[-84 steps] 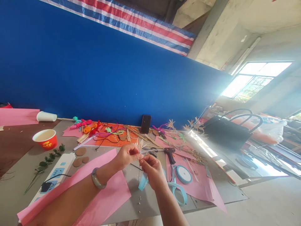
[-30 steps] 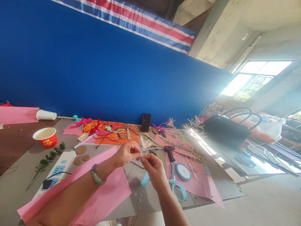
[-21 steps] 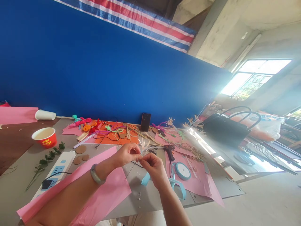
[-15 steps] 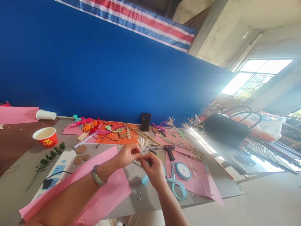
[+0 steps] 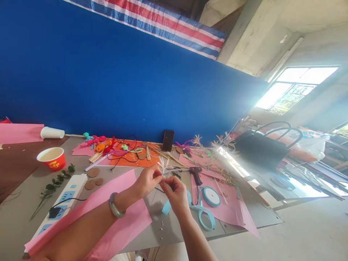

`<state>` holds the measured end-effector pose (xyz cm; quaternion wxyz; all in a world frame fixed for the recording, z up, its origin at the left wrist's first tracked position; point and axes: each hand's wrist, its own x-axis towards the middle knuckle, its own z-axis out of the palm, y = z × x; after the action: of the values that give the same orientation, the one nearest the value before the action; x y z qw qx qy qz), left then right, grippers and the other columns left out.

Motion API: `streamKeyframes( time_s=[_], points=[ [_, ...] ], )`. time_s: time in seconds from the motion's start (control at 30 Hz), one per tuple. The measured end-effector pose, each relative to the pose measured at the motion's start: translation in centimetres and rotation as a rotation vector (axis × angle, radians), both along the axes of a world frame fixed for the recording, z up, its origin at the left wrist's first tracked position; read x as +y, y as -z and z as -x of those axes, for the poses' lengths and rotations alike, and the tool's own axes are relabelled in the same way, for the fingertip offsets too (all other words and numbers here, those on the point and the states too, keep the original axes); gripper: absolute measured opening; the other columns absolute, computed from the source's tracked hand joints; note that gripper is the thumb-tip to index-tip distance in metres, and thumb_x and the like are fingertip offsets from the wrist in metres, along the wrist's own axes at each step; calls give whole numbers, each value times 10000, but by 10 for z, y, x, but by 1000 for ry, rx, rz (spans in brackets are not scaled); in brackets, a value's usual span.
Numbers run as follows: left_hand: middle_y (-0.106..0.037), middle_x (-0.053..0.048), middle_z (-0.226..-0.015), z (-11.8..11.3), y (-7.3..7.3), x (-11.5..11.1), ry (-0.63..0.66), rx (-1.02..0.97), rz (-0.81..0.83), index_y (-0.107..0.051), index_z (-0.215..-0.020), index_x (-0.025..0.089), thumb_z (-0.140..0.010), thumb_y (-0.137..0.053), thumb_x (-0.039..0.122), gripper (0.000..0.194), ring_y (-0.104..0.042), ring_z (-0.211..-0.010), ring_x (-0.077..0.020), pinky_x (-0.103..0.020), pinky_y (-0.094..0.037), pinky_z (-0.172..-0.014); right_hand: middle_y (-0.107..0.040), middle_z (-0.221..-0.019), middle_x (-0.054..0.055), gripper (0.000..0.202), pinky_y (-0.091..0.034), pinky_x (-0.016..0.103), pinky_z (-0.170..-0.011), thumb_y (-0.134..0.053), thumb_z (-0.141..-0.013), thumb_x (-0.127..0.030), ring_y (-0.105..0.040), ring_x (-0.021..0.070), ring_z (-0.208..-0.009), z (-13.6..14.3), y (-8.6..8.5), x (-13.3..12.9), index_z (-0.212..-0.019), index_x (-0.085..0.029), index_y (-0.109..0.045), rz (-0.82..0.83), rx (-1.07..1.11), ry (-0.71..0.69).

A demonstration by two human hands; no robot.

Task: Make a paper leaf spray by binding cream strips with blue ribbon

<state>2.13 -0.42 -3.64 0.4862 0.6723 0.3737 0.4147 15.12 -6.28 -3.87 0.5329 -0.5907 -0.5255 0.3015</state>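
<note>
My left hand (image 5: 148, 181) and my right hand (image 5: 175, 194) meet over the middle of the table, thumbs and fingertips pinched together. Above the fingertips stands a pale dried flower (image 5: 163, 163) with thin pointed petals; its stem is mostly hidden by the fingers. Light blue ribbon (image 5: 166, 207) shows beneath my right hand and runs on to the right; whether the fingers grip it I cannot tell. Just right of the hands lie a black hot glue gun (image 5: 196, 174) and a ribbon spool (image 5: 212, 197). Several tiny white beads (image 5: 161, 228) lie below the hands.
Pink paper (image 5: 127, 217) lies under my left forearm, beside a white power strip (image 5: 61, 203) and a green leafy sprig (image 5: 53, 185). A red paper cup (image 5: 53, 159) stands at left. A phone (image 5: 168, 140) leans on the blue partition (image 5: 122, 79); craft scraps line its base.
My hands stay pinched together at nearly the same spot, with small finger shifts. The flower between them has tilted slightly, and my left forearm has moved a little to the right.
</note>
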Motion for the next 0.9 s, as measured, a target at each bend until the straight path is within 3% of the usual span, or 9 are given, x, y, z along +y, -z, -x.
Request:
streamKeyframes(
  time_s=[0.2, 0.4, 0.53, 0.7, 0.8, 0.9],
  points=[
    [-533, 30, -638, -3, 9, 0, -20, 4, -43, -503, -701, 176, -744, -581, 230, 105, -493, -619, -114, -226, -372, -586, -589, -589, -6, 261, -367, 225, -510, -714, -671, -392, -499, 123, -553, -3, 1, 4, -630, -164, -594, 46, 27, -18],
    [-555, 26, -649, -5, 6, -5, -95, 85, -106, -506, -724, 179, -753, -565, 227, 82, -487, -619, -123, -246, -361, -603, -592, -560, 2, 330, -364, 226, -501, -718, -670, -459, -484, 118, -522, -7, 13, 10, -658, -135, -661, 112, 124, -82],
    [-570, 17, -666, -7, 9, -7, -128, 54, -115, -501, -726, 184, -776, -540, 248, 89, -519, -648, -136, -260, -383, -630, -638, -613, 24, 305, -399, 238, -543, -690, -719, -436, -528, 140, -567, -5, 16, 11, -688, -133, -684, 49, 84, -57],
    [-584, -2, -667, -9, 14, -4, -193, 32, -123, -523, -723, 181, -772, -548, 275, 109, -536, -667, -154, -273, -393, -636, -665, -650, 32, 273, -420, 246, -603, -649, -761, -406, -554, 162, -630, 0, 8, 8, -673, -149, -677, -67, -79, 9],
    [-572, 6, -655, -8, 11, -2, -158, -2, -89, -526, -730, 179, -765, -561, 282, 114, -521, -649, -145, -271, -385, -628, -628, -604, 13, 274, -392, 234, -558, -658, -746, -407, -516, 143, -582, -1, 1, 8, -646, -152, -659, -54, -68, -18],
    [-534, 25, -623, -6, 6, 1, -7, -140, 32, -521, -722, 174, -737, -613, 321, 174, -494, -614, -125, -256, -383, -609, -571, -552, -8, 285, -338, 224, -487, -685, -717, -425, -445, 113, -509, -5, -5, 8, -642, -152, -651, 6, 25, -75]
  ],
)
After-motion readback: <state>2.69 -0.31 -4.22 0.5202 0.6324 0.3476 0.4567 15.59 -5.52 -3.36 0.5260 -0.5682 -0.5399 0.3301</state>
